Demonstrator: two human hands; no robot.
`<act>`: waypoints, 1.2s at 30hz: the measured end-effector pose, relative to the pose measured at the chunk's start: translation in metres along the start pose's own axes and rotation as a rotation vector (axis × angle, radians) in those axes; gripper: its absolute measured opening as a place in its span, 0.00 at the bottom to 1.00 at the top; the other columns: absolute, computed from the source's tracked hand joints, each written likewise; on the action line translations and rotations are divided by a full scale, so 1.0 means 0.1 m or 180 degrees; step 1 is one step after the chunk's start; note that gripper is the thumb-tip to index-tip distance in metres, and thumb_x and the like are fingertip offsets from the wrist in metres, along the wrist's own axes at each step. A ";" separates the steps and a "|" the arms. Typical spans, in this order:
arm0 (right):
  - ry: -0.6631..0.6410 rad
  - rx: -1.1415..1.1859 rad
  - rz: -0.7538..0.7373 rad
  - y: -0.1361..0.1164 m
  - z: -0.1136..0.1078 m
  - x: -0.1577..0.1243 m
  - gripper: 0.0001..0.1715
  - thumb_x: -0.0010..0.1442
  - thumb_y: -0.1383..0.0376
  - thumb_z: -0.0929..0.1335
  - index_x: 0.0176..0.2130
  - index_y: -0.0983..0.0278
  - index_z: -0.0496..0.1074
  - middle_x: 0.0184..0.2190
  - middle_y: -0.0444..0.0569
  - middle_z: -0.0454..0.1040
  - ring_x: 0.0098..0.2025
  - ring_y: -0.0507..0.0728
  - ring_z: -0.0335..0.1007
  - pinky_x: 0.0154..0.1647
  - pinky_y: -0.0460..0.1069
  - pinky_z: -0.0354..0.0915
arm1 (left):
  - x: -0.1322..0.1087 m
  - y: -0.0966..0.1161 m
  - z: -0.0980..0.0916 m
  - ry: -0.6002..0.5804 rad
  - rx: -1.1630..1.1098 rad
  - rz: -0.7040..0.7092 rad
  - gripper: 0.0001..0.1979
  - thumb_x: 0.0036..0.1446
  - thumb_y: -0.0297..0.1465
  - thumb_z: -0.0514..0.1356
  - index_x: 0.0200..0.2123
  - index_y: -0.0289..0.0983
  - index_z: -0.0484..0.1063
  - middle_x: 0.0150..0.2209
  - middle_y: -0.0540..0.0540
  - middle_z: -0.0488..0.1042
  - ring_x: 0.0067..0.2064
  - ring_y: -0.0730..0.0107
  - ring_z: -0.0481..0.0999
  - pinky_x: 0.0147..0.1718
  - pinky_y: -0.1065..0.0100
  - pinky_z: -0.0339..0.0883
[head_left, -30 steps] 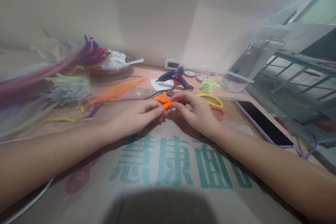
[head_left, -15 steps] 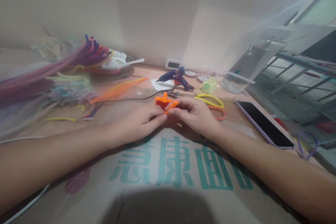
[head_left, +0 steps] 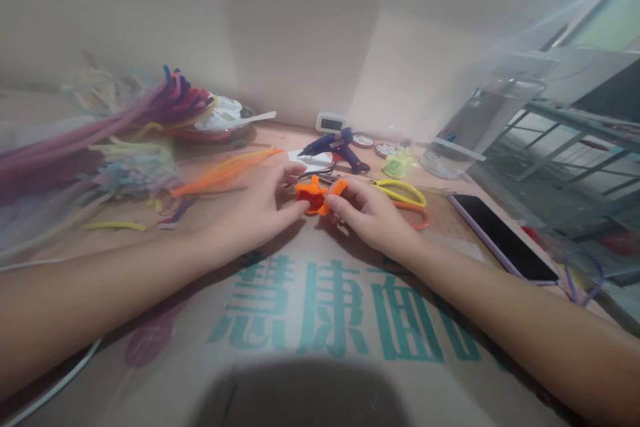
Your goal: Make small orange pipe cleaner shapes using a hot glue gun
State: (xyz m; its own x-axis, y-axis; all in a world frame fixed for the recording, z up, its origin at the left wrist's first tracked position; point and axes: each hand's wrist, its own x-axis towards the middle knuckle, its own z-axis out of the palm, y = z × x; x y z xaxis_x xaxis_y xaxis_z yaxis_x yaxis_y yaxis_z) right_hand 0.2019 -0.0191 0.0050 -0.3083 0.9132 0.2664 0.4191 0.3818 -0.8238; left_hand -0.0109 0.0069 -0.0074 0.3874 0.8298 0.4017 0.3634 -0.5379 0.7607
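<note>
Over the cardboard, a small orange pipe-cleaner piece [head_left: 314,197] with a dark red inside sits between my hands. My right hand [head_left: 367,213] pinches its right end between thumb and fingers, where a short orange strip sticks up. To its left, my left hand [head_left: 267,203] has its thumb and fingers spread apart. The left thumb tip is at the piece's left edge; whether it presses on it I cannot tell. Just behind my right hand lie scissors with a yellow and an orange handle loop [head_left: 403,192].
A blue glue gun [head_left: 333,145] rests behind the hands, by a small white digital clock [head_left: 331,122]. Bundles of coloured pipe cleaners [head_left: 125,163] lie at left, orange ones [head_left: 225,172] nearer. A phone [head_left: 503,237] and a clear plastic container [head_left: 453,159] stand right.
My left hand's fingers have opened and lifted off the orange piece. My right hand still pinches it, and its strip now points up to the right.
</note>
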 end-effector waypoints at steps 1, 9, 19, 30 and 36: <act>-0.0025 -0.0107 -0.0014 0.00 0.00 0.00 0.10 0.67 0.59 0.66 0.35 0.63 0.68 0.29 0.44 0.72 0.30 0.53 0.69 0.31 0.48 0.64 | 0.00 -0.02 0.01 -0.0118 -0.0029 -0.0027 0.23 0.59 0.36 0.62 0.57 0.42 0.66 0.61 0.40 0.70 0.59 0.53 0.73 0.59 0.51 0.67; -0.0217 -0.0044 0.0006 0.00 0.00 0.00 0.10 0.66 0.59 0.67 0.39 0.64 0.71 0.32 0.46 0.74 0.32 0.54 0.70 0.34 0.49 0.66 | -0.02 -0.02 0.04 -0.0619 -0.0257 -0.0154 0.26 0.63 0.35 0.59 0.63 0.40 0.61 0.62 0.39 0.71 0.59 0.54 0.74 0.59 0.52 0.68; -0.0370 0.0789 0.0100 -0.05 0.02 -0.01 0.10 0.65 0.59 0.68 0.35 0.63 0.69 0.26 0.41 0.70 0.27 0.50 0.68 0.29 0.46 0.65 | -0.01 -0.06 0.01 -0.0742 -0.0060 -0.0344 0.29 0.62 0.47 0.60 0.62 0.43 0.64 0.53 0.43 0.76 0.51 0.55 0.77 0.50 0.54 0.71; -0.0046 0.0644 0.0183 -0.05 0.00 -0.01 0.14 0.64 0.55 0.69 0.34 0.63 0.68 0.23 0.40 0.68 0.24 0.49 0.63 0.24 0.45 0.60 | 0.04 -0.05 -0.02 -0.0506 -0.1025 -0.0849 0.18 0.62 0.47 0.60 0.48 0.42 0.74 0.36 0.48 0.76 0.32 0.69 0.75 0.30 0.68 0.67; -0.0180 0.0881 0.0084 -0.02 0.01 0.00 0.11 0.64 0.58 0.69 0.35 0.63 0.68 0.25 0.40 0.68 0.24 0.48 0.63 0.24 0.44 0.62 | 0.04 -0.01 -0.01 -0.0651 -0.1485 -0.1127 0.18 0.60 0.47 0.62 0.38 0.36 0.74 0.31 0.46 0.74 0.28 0.70 0.73 0.26 0.69 0.65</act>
State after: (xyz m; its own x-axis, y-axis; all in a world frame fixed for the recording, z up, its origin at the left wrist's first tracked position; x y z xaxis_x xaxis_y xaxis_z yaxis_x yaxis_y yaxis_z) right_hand 0.2001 -0.0196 0.0057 -0.3509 0.9099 0.2211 0.1807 0.2975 -0.9375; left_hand -0.0107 0.0105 -0.0059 0.4824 0.8759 0.0136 0.1086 -0.0752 0.9912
